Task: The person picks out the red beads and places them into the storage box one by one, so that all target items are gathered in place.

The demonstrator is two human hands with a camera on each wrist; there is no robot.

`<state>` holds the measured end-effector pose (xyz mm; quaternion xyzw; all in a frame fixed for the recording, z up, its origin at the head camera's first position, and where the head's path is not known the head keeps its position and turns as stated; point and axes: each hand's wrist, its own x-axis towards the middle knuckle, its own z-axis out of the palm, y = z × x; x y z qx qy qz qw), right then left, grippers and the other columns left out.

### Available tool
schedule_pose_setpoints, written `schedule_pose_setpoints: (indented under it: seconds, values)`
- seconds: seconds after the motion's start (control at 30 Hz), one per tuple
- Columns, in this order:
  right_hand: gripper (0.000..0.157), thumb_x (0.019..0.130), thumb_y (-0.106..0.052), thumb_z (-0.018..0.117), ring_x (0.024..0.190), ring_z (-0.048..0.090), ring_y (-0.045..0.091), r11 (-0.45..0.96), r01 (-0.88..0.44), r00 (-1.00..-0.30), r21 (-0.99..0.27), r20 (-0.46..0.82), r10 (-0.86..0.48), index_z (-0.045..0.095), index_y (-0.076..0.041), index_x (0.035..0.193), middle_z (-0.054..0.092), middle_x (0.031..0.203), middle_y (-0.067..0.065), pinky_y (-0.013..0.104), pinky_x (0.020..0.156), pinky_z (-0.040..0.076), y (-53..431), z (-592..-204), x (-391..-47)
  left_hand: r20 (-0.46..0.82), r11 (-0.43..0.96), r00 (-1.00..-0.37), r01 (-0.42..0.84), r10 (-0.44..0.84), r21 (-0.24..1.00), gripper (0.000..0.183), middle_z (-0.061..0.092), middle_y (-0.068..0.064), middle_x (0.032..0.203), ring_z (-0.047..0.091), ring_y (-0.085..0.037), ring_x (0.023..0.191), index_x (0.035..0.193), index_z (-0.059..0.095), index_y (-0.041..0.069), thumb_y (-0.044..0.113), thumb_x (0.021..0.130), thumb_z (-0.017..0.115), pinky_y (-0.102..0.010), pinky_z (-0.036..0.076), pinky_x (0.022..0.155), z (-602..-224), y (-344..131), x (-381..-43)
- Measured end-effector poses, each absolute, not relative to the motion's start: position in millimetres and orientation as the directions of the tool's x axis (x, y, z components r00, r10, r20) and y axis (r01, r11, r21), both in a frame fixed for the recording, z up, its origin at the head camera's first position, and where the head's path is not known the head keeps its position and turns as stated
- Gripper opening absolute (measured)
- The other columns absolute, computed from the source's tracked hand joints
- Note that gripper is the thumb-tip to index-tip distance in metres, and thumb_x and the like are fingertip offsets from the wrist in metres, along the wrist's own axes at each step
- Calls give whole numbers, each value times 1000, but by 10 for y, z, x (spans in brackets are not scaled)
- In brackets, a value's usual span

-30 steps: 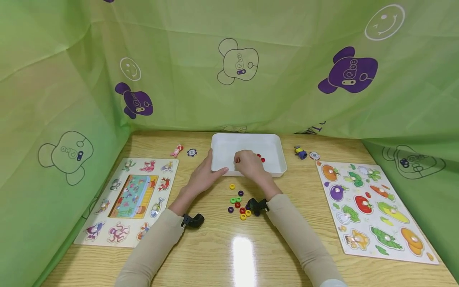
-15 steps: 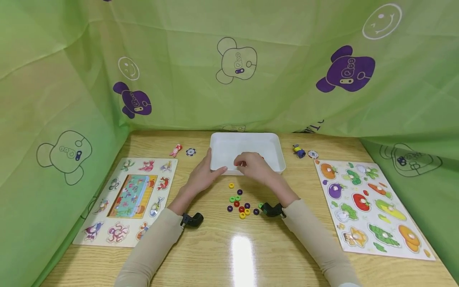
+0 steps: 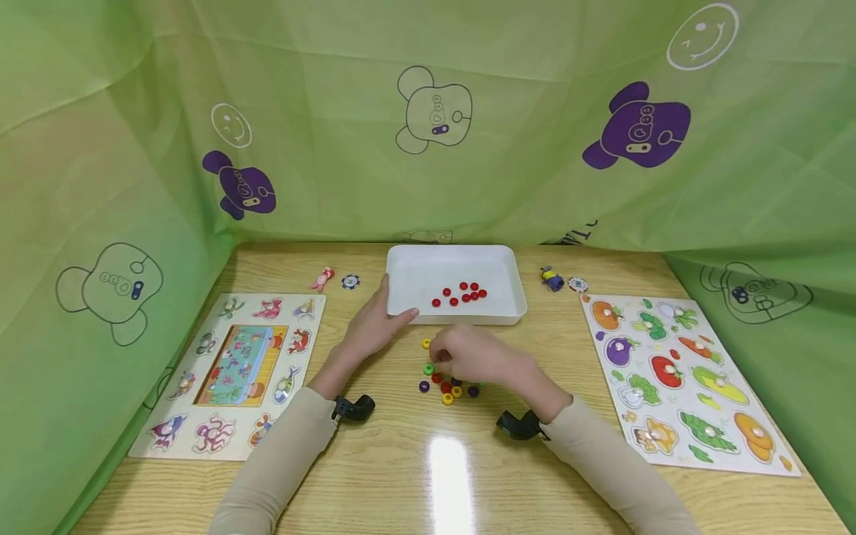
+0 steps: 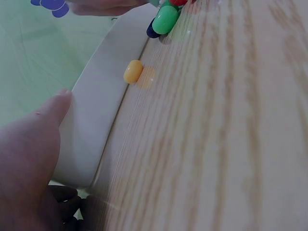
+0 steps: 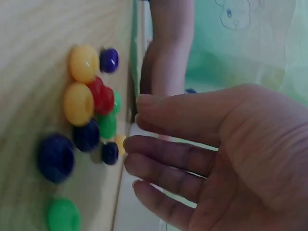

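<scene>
My left hand (image 3: 371, 327) grips the near left corner of a white tray (image 3: 461, 319); its thumb lies at the front rim and the fingers go round the side. Several red beads (image 3: 466, 298) lie inside, toward the front. My right hand (image 3: 478, 357) is over the loose beads in front of the tray. In the right wrist view its fingers are loosely bent with nothing between them. Beside them lie yellow beads (image 5: 79, 103), red beads (image 5: 101, 96), dark blue-purple beads (image 5: 55, 158) and green beads (image 5: 63, 215). A yellow bead (image 4: 133, 71) sits near the tray's front wall.
A sea-animal puzzle board (image 3: 190, 412) lies at left, a vegetable puzzle board (image 3: 642, 357) at right. Behind them are a pink figurine (image 3: 322, 279), a dark chip (image 3: 351, 281), a yellow-and-blue figurine (image 3: 551, 279) and a pale chip (image 3: 578, 284). A green curtain (image 3: 334, 186) surrounds the table.
My right hand has come out of the tray, back toward me, to the loose beads. The red beads in the tray are now uncovered. My left hand keeps its grip on the tray.
</scene>
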<state>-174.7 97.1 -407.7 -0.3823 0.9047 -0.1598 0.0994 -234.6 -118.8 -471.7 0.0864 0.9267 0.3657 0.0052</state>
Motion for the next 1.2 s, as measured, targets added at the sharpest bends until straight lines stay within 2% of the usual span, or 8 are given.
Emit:
schedule_pose_setpoints:
  seconds: [0.13, 0.3, 0.47, 0.67, 0.83, 0.97, 1.2]
  values:
    - [4, 83, -18, 67, 67, 52, 2, 665, -668, -678, -334, -93, -729, 70, -20, 82, 63, 79, -12, 18, 63, 45, 927, -4108, -1675, 42, 722, -987, 144, 157, 677, 105, 14, -7, 157, 25, -29, 141, 150, -3, 17, 74, 78, 46, -50, 32, 109, -4707, -1188, -2341]
    - [9, 81, -14, 67, 63, 50, 2, 660, -678, -672, -325, -92, -735, 66, -21, 76, 60, 73, -14, 17, 57, 43, 895, -4172, -1643, 43, 726, -987, 145, 158, 672, 104, 13, -6, 157, 23, -28, 142, 150, -4, 18, 74, 78, 46, -50, 31, 110, -4729, -1188, -2348]
    - [12, 79, -12, 67, 62, 48, 3, 660, -693, -673, -290, -69, -737, 63, -22, 74, 56, 70, -13, 18, 56, 41, 880, -4206, -1613, 39, 727, -987, 144, 159, 671, 102, 13, -7, 157, 23, -28, 142, 150, -4, 19, 72, 79, 47, -50, 30, 110, -4734, -1182, -2348]
    - [18, 77, -11, 65, 58, 44, 3, 666, -709, -680, -232, -24, -733, 57, -24, 67, 52, 66, -13, 17, 50, 37, 840, -4224, -1584, 35, 732, -987, 139, 156, 667, 104, 13, -6, 157, 23, -29, 142, 150, -6, 22, 77, 76, 43, -51, 29, 110, -4731, -1191, -2342]
    - [13, 78, -11, 65, 59, 44, 4, 661, -716, -676, -225, -12, -736, 61, -21, 71, 55, 69, -10, 17, 51, 37, 826, -4220, -1586, 31, 734, -988, 133, 151, 666, 103, 11, -5, 157, 21, -27, 142, 149, -8, 24, 77, 77, 44, -49, 29, 111, -4728, -1192, -2334]
    - [8, 79, -11, 66, 61, 46, 5, 688, -688, -704, -232, -17, -710, 67, -18, 81, 58, 75, -8, 17, 53, 39, 860, -4152, -1644, 40, 728, -987, 141, 154, 671, 103, 12, -5, 157, 23, -28, 142, 150, -7, 21, 74, 78, 45, -50, 30, 110, -4724, -1190, -2340]
    - [18, 77, -2, 63, 62, 46, 11, 769, -588, -802, -250, 58, -594, 67, -16, 86, 58, 76, -5, 21, 49, 35, 1017, -3959, -1898, 45, 724, -987, 142, 152, 675, 104, 12, -6, 157, 23, -29, 142, 150, -5, 19, 75, 78, 45, -51, 30, 110, -4742, -1189, -2357]
